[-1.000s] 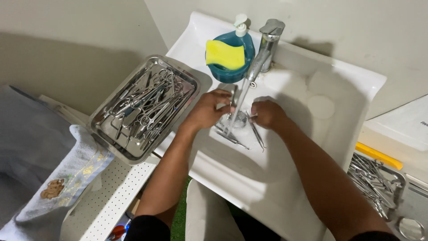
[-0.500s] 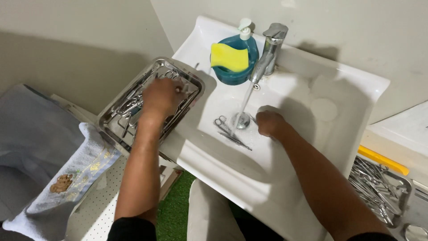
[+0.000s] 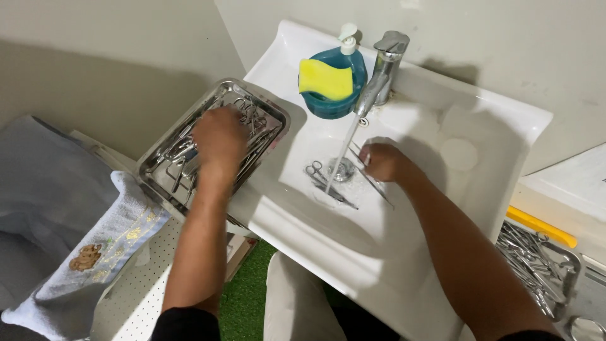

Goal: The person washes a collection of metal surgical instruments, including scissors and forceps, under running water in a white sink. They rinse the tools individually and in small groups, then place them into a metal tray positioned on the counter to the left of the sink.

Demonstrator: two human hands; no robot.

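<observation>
Our left hand (image 3: 218,136) reaches into the steel tray (image 3: 154,167), grip unclear; our right hand (image 3: 382,161) holds a slim instrument (image 3: 377,185) beside the water stream (image 3: 341,151) for rinsing.

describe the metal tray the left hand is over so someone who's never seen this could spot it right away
Start at the white sink with the running tap. Just off its left edge sits a rectangular steel tray full of metal instruments, with the left hand over it. A second tray of instruments lies far right by a yellow bar; this one is beside the pale towel.
</observation>
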